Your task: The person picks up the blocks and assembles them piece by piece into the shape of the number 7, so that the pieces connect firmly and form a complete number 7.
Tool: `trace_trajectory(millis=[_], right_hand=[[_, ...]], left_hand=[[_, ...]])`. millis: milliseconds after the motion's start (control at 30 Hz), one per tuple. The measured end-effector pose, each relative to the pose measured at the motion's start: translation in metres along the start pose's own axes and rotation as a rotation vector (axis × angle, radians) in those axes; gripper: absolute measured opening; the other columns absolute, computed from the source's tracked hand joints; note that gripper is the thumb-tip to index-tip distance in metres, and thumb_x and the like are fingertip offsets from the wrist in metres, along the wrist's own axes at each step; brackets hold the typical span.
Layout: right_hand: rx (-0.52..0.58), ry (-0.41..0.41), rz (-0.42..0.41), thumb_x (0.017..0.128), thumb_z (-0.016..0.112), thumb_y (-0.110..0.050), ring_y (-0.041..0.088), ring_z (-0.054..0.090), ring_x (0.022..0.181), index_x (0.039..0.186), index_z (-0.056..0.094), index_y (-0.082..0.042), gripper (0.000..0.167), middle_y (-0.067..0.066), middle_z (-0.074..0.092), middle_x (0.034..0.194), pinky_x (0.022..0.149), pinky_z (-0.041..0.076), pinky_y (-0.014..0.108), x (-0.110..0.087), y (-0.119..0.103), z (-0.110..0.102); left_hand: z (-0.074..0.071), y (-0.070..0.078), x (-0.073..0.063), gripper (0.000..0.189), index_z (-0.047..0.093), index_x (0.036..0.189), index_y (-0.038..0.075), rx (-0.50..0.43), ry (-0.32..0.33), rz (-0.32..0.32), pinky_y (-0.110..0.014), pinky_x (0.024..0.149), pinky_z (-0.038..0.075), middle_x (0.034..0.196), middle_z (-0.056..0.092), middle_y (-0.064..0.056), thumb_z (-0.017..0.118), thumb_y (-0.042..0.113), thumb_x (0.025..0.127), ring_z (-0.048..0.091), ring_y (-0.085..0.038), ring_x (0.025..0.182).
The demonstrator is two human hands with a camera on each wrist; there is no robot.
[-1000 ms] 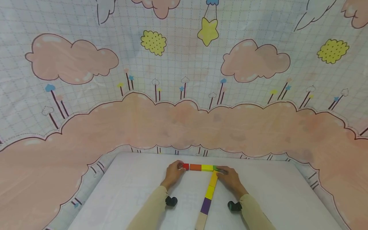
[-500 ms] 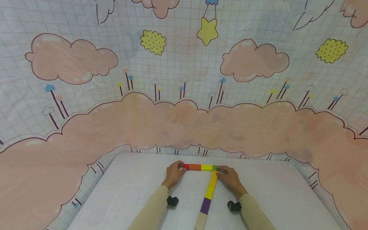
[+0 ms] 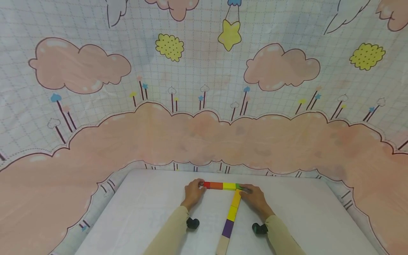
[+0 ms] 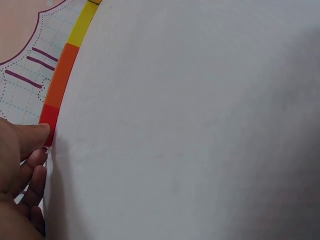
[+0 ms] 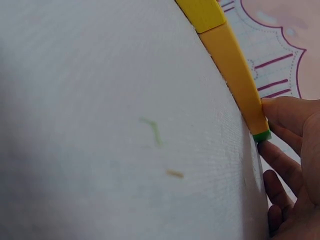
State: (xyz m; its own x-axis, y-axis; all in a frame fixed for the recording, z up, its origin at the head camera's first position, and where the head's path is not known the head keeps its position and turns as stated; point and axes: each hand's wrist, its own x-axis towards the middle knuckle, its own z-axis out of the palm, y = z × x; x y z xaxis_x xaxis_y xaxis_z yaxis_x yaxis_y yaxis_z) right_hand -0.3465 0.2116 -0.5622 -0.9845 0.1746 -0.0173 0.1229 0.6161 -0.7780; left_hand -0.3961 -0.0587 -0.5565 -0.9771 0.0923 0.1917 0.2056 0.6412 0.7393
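A short row of blocks lies across the white table: a red block [image 3: 207, 185], an orange block [image 3: 216, 186], a yellow block [image 3: 229, 186] and a green block [image 3: 238, 186]. My left hand [image 3: 193, 193] holds the red block at the row's left end, thumb on its near side. At the other end my right hand [image 3: 256, 198] grips the green block, most of it hidden by the fingers. In the right wrist view its thumb [image 5: 287, 111] rests along the amber block [image 5: 235, 75]. Red and orange meet end to end in the left wrist view.
From the row's right end a second line slants toward me: the amber block, another yellow block [image 3: 232, 214], a purple block [image 3: 227, 228] and a pale wood-coloured block [image 3: 222, 245]. A patterned cloth [image 3: 204, 138] rises behind the white table [image 3: 140, 198].
My left hand has slid slightly right with the red block, and the small gap between it and the orange block has closed. The right hand has stayed in place.
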Motion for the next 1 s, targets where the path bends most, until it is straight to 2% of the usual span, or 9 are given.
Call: trace_trajectory(millis=[400,533,733,867,1000], right_hand=[[0.006,0.002,-0.004,0.091,0.067,-0.028,0.038,0.044,0.135,0.125,0.068,-0.022,0.035,0.012,0.057,0.139,0.112,0.029,0.062,0.001,0.001,0.001],[0.022,0.009,-0.022,0.091,0.068,-0.028,0.038,0.044,0.135,0.125,0.068,-0.020,0.035,0.013,0.057,0.140,0.112,0.029,0.061,0.003,0.003,0.001],[0.043,0.009,-0.032,0.091,0.067,-0.029,0.039,0.043,0.136,0.125,0.067,-0.018,0.035,0.014,0.056,0.141,0.113,0.029,0.059,0.005,0.008,0.001],[0.061,0.002,-0.010,0.092,0.065,-0.030,0.038,0.044,0.136,0.126,0.066,-0.017,0.036,0.013,0.056,0.141,0.113,0.029,0.059,0.006,0.010,0.000],[0.061,0.009,0.001,0.094,0.062,-0.029,0.036,0.045,0.135,0.127,0.065,-0.016,0.036,0.013,0.056,0.141,0.113,0.031,0.058,0.004,0.012,-0.002]], left_hand=[[-0.002,-0.002,0.001,0.032,0.066,0.121,0.008,-0.025,-0.026,-0.021,-0.051,0.098,0.036,0.109,0.070,-0.008,0.070,0.017,0.090,0.059,-0.027,0.105],[-0.004,-0.004,0.001,0.030,0.065,0.121,0.009,-0.049,-0.031,-0.009,-0.051,0.101,0.040,0.106,0.070,-0.006,0.069,0.014,0.091,0.061,-0.025,0.105],[-0.009,-0.010,0.001,0.027,0.065,0.119,0.007,-0.095,-0.073,0.038,-0.047,0.097,0.050,0.110,0.068,-0.009,0.067,0.012,0.093,0.061,-0.025,0.104],[-0.012,-0.015,0.001,0.027,0.064,0.120,0.008,-0.085,-0.101,0.053,-0.045,0.097,0.051,0.114,0.067,-0.009,0.065,0.017,0.094,0.061,-0.024,0.106],[-0.018,-0.017,-0.001,0.026,0.065,0.120,0.009,-0.052,-0.098,0.060,-0.045,0.096,0.051,0.114,0.067,-0.008,0.063,0.018,0.096,0.061,-0.023,0.106]])
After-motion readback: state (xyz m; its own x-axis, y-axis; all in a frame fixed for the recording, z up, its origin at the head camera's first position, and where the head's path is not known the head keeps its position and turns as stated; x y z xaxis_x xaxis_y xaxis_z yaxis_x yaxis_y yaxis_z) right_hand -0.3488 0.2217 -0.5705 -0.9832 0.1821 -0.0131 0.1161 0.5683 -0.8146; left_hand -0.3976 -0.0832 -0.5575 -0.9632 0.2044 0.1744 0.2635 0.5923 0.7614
